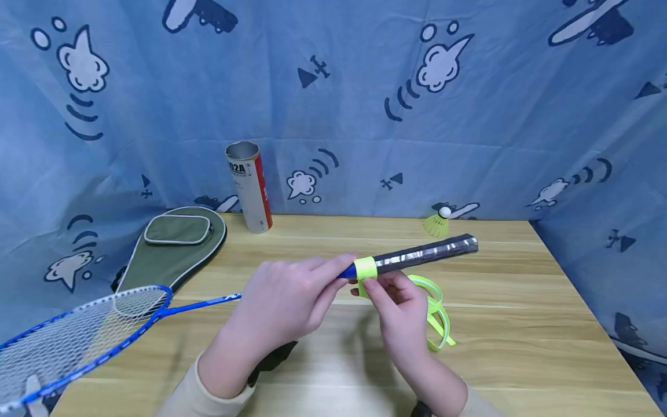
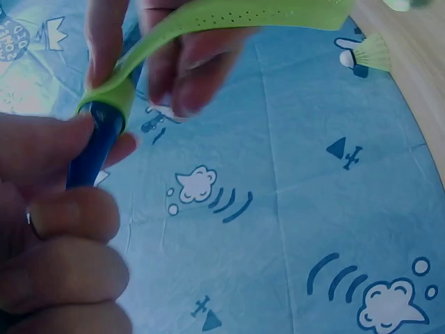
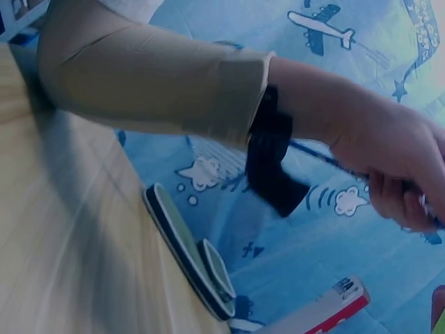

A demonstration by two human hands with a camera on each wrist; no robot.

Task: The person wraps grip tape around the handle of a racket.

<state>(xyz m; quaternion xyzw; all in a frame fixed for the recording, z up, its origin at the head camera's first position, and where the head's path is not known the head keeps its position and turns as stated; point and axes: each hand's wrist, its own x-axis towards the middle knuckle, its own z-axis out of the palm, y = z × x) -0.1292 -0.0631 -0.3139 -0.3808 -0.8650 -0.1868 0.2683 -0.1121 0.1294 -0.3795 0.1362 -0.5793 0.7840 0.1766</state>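
Note:
A blue badminton racket (image 1: 200, 303) is held above the table, its strung head to the left and its dark handle (image 1: 427, 253) pointing right. My left hand (image 1: 283, 295) grips it where the shaft meets the handle; the left wrist view shows the thumb on the blue cone (image 2: 97, 146). Yellow-green grip tape (image 1: 366, 268) circles the handle's lower end. With thumb and fingers my right hand (image 1: 403, 313) pinches this tape just below the handle. The tape's loose length (image 1: 440, 324) hangs in loops behind that hand, and in the left wrist view a perforated strip (image 2: 236, 15) stretches rightward.
A green racket cover (image 1: 177, 249) lies at the table's back left. Beside it stands an open shuttlecock tube (image 1: 250, 191). A yellow shuttlecock (image 1: 438, 223) sits at the back edge. Blue patterned cloth (image 1: 354, 104) hangs behind and beside the wooden table (image 1: 531, 324).

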